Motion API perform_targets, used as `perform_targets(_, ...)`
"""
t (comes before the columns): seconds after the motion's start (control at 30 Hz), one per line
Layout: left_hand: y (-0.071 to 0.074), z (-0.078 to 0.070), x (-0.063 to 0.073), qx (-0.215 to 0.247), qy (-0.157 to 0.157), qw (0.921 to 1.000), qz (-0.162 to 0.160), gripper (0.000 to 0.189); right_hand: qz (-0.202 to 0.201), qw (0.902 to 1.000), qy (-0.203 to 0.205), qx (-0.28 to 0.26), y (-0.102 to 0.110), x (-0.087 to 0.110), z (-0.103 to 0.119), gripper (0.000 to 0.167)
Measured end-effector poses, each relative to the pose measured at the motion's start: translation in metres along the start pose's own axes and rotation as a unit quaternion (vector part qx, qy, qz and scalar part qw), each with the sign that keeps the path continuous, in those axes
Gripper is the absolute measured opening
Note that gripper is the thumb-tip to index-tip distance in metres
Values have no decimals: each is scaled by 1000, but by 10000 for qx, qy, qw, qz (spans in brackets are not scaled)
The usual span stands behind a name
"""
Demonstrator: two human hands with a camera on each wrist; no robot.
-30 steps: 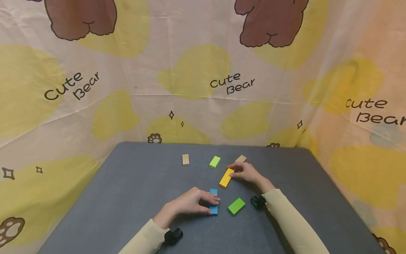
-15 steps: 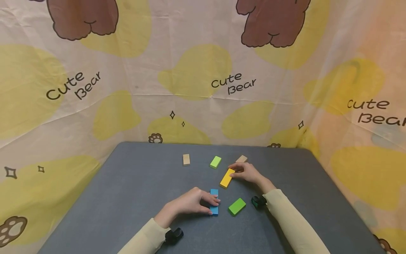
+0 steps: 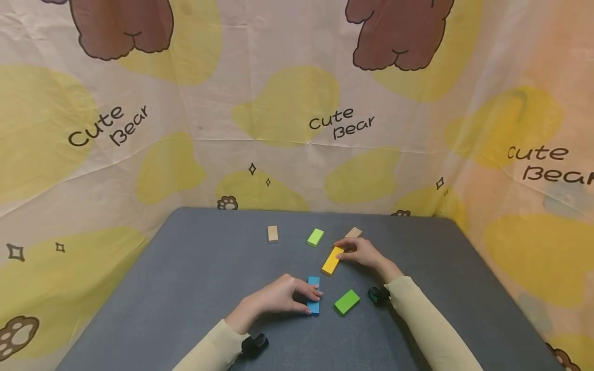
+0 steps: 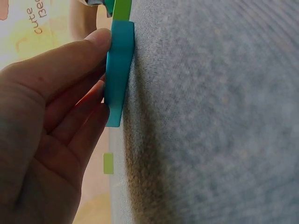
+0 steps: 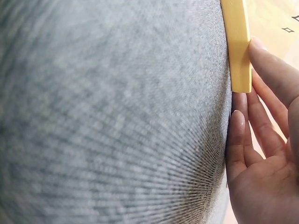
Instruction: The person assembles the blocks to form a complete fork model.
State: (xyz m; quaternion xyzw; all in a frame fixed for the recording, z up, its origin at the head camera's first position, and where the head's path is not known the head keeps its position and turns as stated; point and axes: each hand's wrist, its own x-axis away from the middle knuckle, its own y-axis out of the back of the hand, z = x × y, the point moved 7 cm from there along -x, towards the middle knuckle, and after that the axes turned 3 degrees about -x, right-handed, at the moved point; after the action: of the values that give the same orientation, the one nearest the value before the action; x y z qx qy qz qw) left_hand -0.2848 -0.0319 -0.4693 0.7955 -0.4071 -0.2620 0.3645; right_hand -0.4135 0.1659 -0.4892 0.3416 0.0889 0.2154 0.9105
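My left hand [image 3: 278,294] holds a flat blue rectangular block [image 3: 314,308] lying on the table. Its thumb is at the block's near left side and its fingers reach across the top; in the left wrist view thumb and fingertips touch the blue block [image 4: 119,70]. Farther off and to the right, my right hand [image 3: 362,253] holds a yellow rectangular block [image 3: 331,262] at its far right end, thumb on the side. In the right wrist view the thumb touches the yellow block [image 5: 239,51], while the other fingers lie partly behind it.
A green block [image 3: 346,302] lies right of the blue one. Toward the far edge of the grey table [image 3: 209,268] are a light green block [image 3: 315,237], a wooden block [image 3: 272,234] and another wooden block [image 3: 354,232], partly behind my right hand. A patterned cloth [image 3: 287,113] hangs behind.
Both hands and all the blocks stay where they were. Only the head view has shifted very slightly.
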Motion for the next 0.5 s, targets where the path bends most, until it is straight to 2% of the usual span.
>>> perform_targets(0.17, -1, 1, 1, -25, -13, 10000, -4, 35, 0, 9999, -93, 38, -1, 0, -2, 40)
perform_targets(0.5, 0, 1, 0, 30, 12, 10000, 20, 35, 186, 9997, 13, -143, 1, 1, -1, 41)
